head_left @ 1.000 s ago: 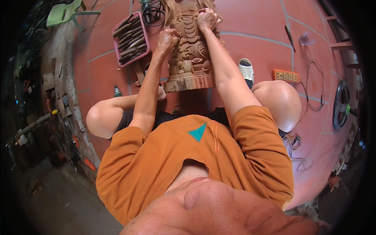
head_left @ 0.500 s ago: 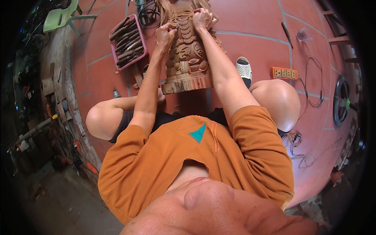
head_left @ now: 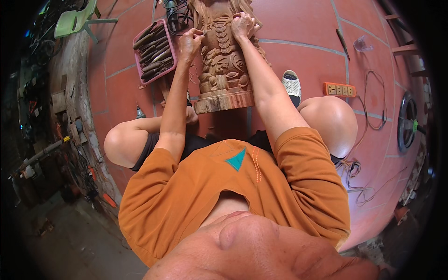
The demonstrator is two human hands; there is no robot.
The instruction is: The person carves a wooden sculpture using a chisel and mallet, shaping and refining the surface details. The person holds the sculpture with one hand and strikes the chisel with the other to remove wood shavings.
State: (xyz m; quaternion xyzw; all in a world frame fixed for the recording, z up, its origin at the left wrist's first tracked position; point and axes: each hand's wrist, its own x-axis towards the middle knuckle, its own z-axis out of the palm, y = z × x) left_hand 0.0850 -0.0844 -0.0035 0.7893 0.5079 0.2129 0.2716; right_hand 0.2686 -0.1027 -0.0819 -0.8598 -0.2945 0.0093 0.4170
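A carved brown wooden block (head_left: 224,67) with scrolls and overlapping scales lies between my knees, its flat sawn base toward me. My left hand (head_left: 190,43) is just off its left side, thumb and fingers pinched together. Whatever sits in that pinch is too small to make out. On the carving's upper right part rests my right hand (head_left: 243,26), its fingers curled closed against the wood. The fingers hide whatever they may hold.
Left of the carving, a pink basket (head_left: 174,58) holds several chisel-like hand tools. Farther left stands a green chair (head_left: 74,21). On the right are a loose tool (head_left: 343,43), a clear plastic cup (head_left: 362,45), an orange power strip (head_left: 339,89) with cable, and a black wheel (head_left: 407,122).
My left hand has drawn a little leftward and down, off the carving's side. The right hand has shifted only slightly and stays on the wood.
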